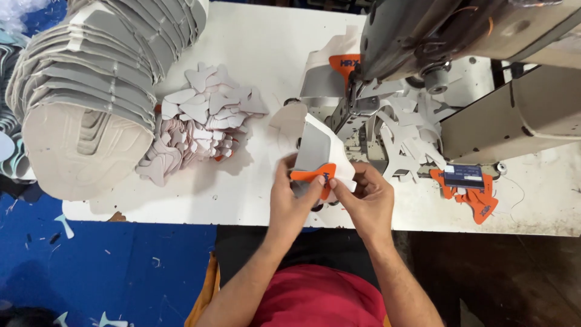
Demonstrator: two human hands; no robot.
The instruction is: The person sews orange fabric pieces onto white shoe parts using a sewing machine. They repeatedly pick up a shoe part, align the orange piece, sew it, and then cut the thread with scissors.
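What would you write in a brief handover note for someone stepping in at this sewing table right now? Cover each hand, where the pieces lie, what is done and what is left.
Left hand: pinches the orange tab on the grey-and-white shoe piece.
Right hand: grips that piece's right edge.
Piece is held in front of the sewing machine, not under it.
Done: one tabbed piece lies behind the machine.
Left: the stacked uppers, small cut pieces and orange tabs lie unjoined.
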